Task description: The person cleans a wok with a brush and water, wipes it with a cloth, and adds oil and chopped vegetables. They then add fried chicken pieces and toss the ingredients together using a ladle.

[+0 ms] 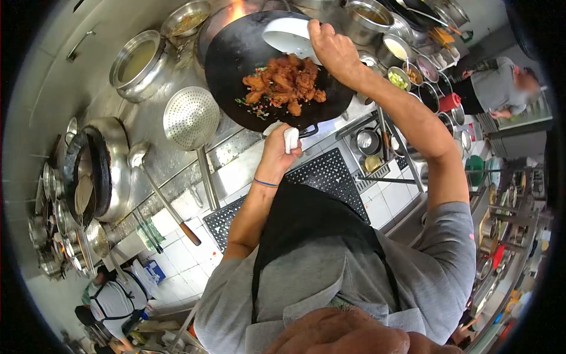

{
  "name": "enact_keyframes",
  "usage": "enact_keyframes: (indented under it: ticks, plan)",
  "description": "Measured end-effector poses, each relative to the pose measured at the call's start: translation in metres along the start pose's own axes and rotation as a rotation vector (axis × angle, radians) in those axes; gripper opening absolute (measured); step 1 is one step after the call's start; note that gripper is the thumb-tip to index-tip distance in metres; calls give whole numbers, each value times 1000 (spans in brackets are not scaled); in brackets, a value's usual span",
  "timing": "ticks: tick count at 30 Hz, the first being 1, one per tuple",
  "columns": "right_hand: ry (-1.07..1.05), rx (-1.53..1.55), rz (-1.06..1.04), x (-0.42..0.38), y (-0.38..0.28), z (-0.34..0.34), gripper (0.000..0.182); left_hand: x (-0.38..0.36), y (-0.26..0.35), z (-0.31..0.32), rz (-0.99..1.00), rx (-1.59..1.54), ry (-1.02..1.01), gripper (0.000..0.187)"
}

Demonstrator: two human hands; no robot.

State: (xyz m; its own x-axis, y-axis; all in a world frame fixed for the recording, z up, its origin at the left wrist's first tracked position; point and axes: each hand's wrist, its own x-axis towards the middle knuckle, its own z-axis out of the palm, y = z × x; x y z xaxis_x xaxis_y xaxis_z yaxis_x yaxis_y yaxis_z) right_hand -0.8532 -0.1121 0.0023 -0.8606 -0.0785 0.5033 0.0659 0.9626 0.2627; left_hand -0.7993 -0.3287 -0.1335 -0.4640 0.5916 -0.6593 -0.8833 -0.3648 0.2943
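Observation:
A black wok (229, 65) holds browned fried pieces (289, 79), which look like chicken, with chopped red and green bits (258, 109) beside them. My right hand (336, 50) grips the rim of a white bowl (287, 34), tilted over the wok's far side; whether anything is still inside is not visible. At the wok's near edge, my left hand (280, 148) is closed around a folded white cloth (291, 139), next to the looped wok handle (308, 131). The cloth partly hides the grip.
Flame (237, 9) rises behind the wok. A perforated strainer (191, 118), a ladle (139, 154) and a large metal pot (137, 64) are on the left. Several ingredient containers (398, 78) line the right. One person (501, 87) stands far right, another (121, 298) lower left.

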Motion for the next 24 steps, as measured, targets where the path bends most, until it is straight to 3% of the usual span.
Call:
enact_keyframes:
  ticks: [4, 8, 11, 14, 15, 17, 19, 21, 22, 24]
  plan:
    - [63, 51, 126, -5, 15, -5, 27, 3, 0, -2, -77, -60, -43, 17]
    - [70, 229, 465, -33, 46, 16, 33, 10, -1, -7, -115, -117, -52, 20]
    - [-78, 993, 1151, -67, 59, -23, 38, 12, -4, -13, -92, -152, -103, 19]
    - [238, 1491, 1274, -154, 80, -22, 40, 13, 2, -27, -39, -105, -151, 19]
    - [181, 1529, 1219, -185, 82, -47, 45, 19, 8, -33, -133, -171, -211, 19]
    - [231, 1492, 1418, -250, 85, -89, 45, 24, 16, -31, -233, -221, -169, 20]
    - [555, 1446, 1580, -316, 78, -120, 41, 7, 11, -15, -149, -193, -145, 19]
    - [731, 1418, 1644, -419, 79, -123, 37, 11, 15, -25, -176, -226, -215, 18]
    - [725, 1321, 1743, -457, 74, -145, 38, 11, 13, -23, -177, -229, -234, 18]
    - [978, 1096, 1979, -539, 53, -175, 38, 13, 13, -26, -245, -253, -236, 22]
